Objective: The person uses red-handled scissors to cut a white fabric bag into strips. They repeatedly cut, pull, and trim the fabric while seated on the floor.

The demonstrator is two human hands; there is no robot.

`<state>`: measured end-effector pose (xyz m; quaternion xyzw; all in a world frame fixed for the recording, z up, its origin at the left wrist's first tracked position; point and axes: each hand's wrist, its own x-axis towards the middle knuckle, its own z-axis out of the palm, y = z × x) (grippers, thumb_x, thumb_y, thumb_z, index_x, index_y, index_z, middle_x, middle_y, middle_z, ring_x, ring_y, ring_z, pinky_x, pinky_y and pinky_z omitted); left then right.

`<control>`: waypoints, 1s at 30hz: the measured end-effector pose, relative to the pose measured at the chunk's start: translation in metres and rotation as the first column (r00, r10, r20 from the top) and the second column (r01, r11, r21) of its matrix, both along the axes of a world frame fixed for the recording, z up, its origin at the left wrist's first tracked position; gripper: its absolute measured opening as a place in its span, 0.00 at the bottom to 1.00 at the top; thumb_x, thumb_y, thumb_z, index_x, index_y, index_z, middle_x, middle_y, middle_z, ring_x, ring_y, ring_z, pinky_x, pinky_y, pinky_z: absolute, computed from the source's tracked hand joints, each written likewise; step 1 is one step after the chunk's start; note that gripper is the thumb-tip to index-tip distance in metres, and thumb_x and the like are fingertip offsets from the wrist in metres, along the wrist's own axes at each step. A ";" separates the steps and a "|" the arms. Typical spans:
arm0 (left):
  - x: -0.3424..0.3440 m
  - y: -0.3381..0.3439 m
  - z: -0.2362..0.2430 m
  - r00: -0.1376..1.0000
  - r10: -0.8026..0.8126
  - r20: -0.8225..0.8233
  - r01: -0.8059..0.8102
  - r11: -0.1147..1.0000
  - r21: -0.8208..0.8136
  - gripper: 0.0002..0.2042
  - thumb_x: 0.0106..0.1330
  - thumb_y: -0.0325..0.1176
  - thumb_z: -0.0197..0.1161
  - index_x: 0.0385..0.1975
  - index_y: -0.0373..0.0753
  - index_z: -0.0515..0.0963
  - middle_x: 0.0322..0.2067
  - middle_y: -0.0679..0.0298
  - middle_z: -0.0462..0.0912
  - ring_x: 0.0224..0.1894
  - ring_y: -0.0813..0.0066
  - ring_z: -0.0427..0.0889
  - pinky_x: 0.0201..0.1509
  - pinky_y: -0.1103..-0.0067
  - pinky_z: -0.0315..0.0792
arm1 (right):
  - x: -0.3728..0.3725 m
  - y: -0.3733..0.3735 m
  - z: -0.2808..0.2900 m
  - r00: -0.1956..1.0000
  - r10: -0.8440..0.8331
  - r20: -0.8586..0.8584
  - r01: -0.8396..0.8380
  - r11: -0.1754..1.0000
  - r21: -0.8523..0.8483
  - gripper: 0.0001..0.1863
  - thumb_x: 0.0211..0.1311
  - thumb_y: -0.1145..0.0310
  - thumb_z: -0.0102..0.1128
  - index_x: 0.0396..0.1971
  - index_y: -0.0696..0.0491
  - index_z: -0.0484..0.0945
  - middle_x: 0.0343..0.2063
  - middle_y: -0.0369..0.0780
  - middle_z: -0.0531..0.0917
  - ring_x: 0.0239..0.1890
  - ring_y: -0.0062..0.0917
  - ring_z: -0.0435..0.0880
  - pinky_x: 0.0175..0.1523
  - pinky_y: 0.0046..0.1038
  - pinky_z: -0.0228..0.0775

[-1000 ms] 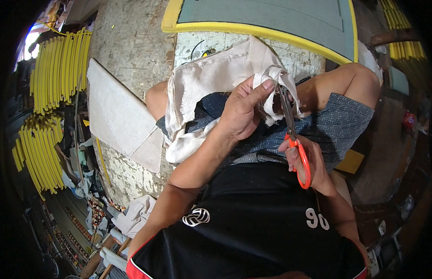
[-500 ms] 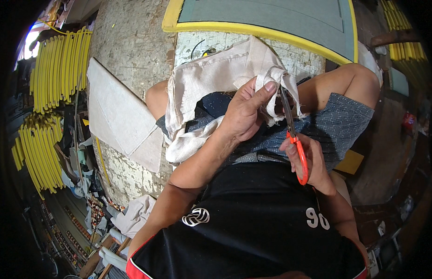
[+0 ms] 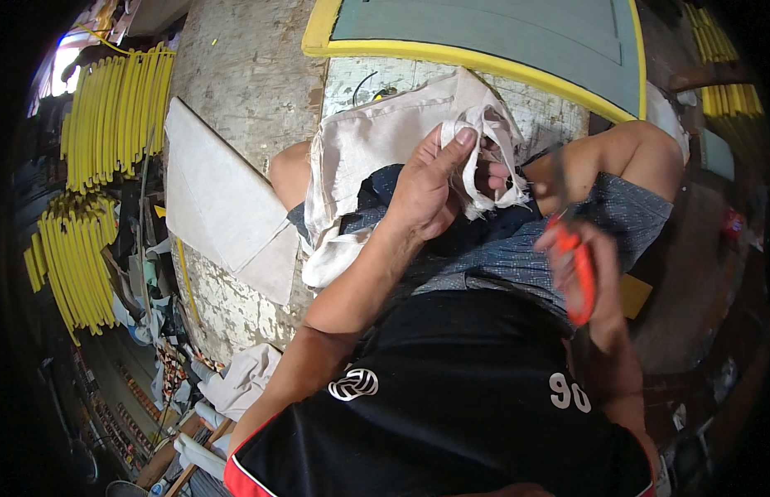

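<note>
The left hand (image 3: 426, 184) is clamped on the pale cloth (image 3: 364, 128), which spreads forward and left of it, a frayed loop (image 3: 471, 180) hanging at its right. The right hand (image 3: 600, 258) grips orange-handled scissors (image 3: 584, 286), apart from the cloth; blur hides whether the blades (image 3: 559, 172) are parted. Fingertips (image 3: 496, 175) exposed inside the loop could be nicked by unsighted blades; slack folds could snag.

Cloth (image 3: 389, 124) is kinda across the lap (image 3: 501, 261), in the left hand (image 3: 424, 190), scissors (image 3: 583, 286) off right in the right hand (image 3: 602, 257). Another sheet (image 3: 227, 207) lies on the boards (image 3: 244, 50) left, panel (image 3: 492, 37) beyond, tubes (image 3: 115, 120) far left.
</note>
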<state>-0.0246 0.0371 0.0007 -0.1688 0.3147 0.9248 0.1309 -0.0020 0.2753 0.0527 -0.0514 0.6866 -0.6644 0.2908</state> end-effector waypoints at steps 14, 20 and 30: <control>0.008 -0.006 -0.005 1.000 -0.022 0.016 0.021 1.000 0.019 0.10 0.73 0.39 0.58 0.37 0.39 0.75 0.28 0.67 0.80 0.20 0.78 0.76 0.23 0.84 0.70 | -0.270 -0.028 -0.130 0.651 0.440 -0.618 0.450 0.432 0.782 0.24 0.61 0.51 0.63 0.43 0.58 0.79 0.36 0.51 0.85 0.41 0.46 0.84 0.49 0.43 0.75; 0.007 -0.008 -0.011 0.998 -0.008 0.055 0.011 0.999 -0.045 0.09 0.72 0.37 0.59 0.34 0.38 0.75 0.26 0.67 0.78 0.21 0.77 0.76 0.25 0.82 0.70 | -0.129 -0.062 -0.046 0.868 0.289 -0.403 -0.181 0.941 0.286 0.23 0.58 0.52 0.69 0.38 0.58 0.80 0.33 0.46 0.85 0.37 0.37 0.85 0.44 0.35 0.74; 0.006 -0.004 -0.017 0.967 -0.254 -0.034 0.253 0.967 -0.015 0.12 0.74 0.40 0.56 0.36 0.37 0.77 0.26 0.64 0.80 0.28 0.74 0.81 0.36 0.78 0.75 | -0.077 -0.056 -0.038 0.826 0.222 -0.518 -0.080 0.956 0.283 0.10 0.65 0.71 0.59 0.39 0.62 0.80 0.28 0.47 0.82 0.29 0.33 0.81 0.38 0.29 0.72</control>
